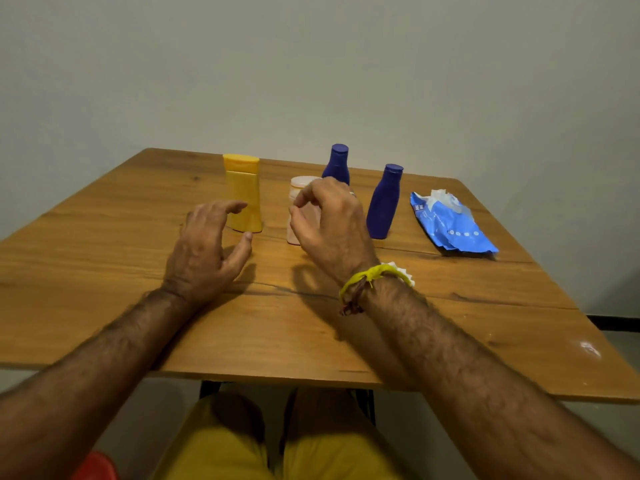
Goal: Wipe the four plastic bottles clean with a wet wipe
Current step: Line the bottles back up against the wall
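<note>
Glossy waisted yellow bottle [243, 194] upright on grained wooden table [104, 258]; both hands' fingers [232, 206] loosely curled, empty.

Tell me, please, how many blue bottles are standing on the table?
2: the rear blue bottle stands behind the right hand, partly hidden; the nearer blue bottle stands between that hand and the wipes pack.
</note>
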